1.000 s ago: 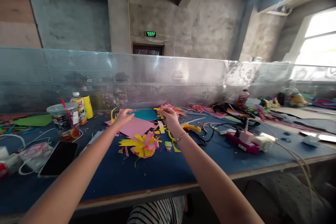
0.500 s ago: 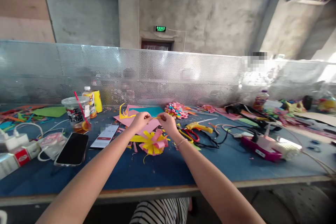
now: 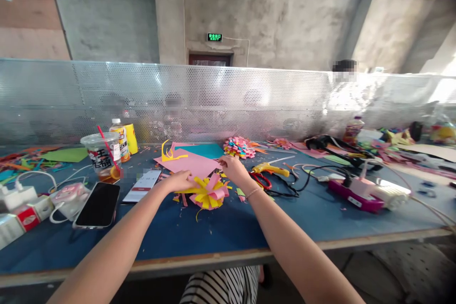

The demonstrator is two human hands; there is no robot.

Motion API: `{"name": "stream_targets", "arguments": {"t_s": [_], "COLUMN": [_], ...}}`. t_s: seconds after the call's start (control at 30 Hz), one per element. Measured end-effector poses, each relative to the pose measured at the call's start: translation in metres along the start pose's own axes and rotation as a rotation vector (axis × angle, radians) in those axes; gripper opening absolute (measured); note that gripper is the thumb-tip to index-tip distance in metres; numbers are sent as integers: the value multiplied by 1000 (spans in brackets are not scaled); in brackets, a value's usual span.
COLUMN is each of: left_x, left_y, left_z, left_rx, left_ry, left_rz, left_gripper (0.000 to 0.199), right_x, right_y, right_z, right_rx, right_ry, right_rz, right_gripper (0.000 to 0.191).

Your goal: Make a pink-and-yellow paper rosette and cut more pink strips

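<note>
My left hand (image 3: 179,181) is low over the table at the left edge of a yellow and pink paper flower (image 3: 210,192). Its fingers are drawn together over the yellow paper there, and what they grip is hidden. At the right corner of a pink paper sheet (image 3: 192,164), my right hand (image 3: 230,167) has its fingertips pinched. Whatever lies between them is too small to name. Curled yellow paper strips (image 3: 169,153) rest on the left part of the sheet. Behind the sheet lies a blue sheet (image 3: 204,150).
A multicoloured paper flower (image 3: 239,147) stands behind my right hand. Rightward are a yellow-handled tool (image 3: 270,169), cables and a magenta power strip (image 3: 352,194). On the left are a drink cup (image 3: 103,154), a bottle (image 3: 117,128) and two phones (image 3: 98,205) (image 3: 142,186).
My hands, close together above the pink sheet before, have moved apart. The left has come down and toward me to the flower's edge; the right has shifted slightly right. The view has tilted a little.
</note>
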State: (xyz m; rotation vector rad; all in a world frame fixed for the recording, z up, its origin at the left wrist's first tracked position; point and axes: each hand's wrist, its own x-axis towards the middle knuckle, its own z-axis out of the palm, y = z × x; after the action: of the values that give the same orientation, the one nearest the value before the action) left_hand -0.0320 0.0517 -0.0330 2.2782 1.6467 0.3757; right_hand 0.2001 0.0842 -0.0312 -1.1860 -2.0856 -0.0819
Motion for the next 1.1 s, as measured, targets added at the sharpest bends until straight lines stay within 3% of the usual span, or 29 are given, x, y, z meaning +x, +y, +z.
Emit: {"name": "stream_targets", "arguments": {"t_s": [0.23,0.37,0.6,0.77,0.97,1.1], "left_x": [4,6,10,8,1,1], "left_y": [0,-3,-12,-17,-18,-22], "left_z": [11,13,6,-5,-15,-19], "left_rx": [-28,-116,-217,-262,-426,-343], "left_ry": [89,136,207,134,-75,4], "left_rz": [65,76,175,239,191,98], "left_gripper": [34,29,28,29,28,24], "right_x": [0,0,3,11,7,8], "right_y": [1,4,26,32,41,40], "right_z": [2,-3,-9,-15,-11,-10], "right_rx": [139,-1,-63,101,21,94], "right_ry": [-96,-32,149,172,82,63], "right_rz": [59,57,117,66,66,46], "right_gripper": [27,21,31,25,28,32]}}
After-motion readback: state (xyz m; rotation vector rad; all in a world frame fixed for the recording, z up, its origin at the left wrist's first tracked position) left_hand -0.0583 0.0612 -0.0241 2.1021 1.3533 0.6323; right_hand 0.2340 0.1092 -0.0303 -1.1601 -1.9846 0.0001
